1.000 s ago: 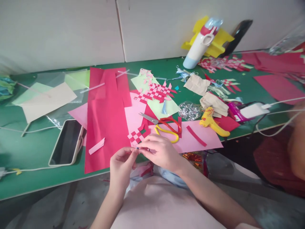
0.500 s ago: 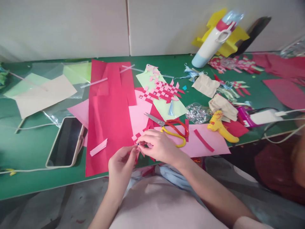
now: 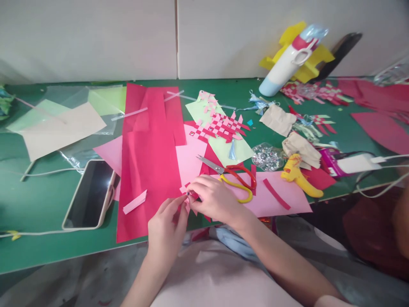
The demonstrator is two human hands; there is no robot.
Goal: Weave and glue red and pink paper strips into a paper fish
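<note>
My left hand and my right hand meet at the table's front edge, fingertips pinched together. Between them shows a tiny dark piece, too small to name. Partly hidden under my right hand lies a pink-and-red woven paper piece. Just beyond that hand rest scissors with one red and one yellow handle, blades apart. Farther back, woven paper fish with stick-on eyes lie on pale green paper. To their right is a clear bag of googly eyes.
Long red paper covers the table's middle, a folded pink strip on it. A phone lies left. At right are a yellow glue gun, a purple power strip with cables, and a white bottle against the wall.
The view has shifted slightly, so everything sits a little lower and farther right. My hands stay together in the same pinch, the left fingers slightly more bent.
</note>
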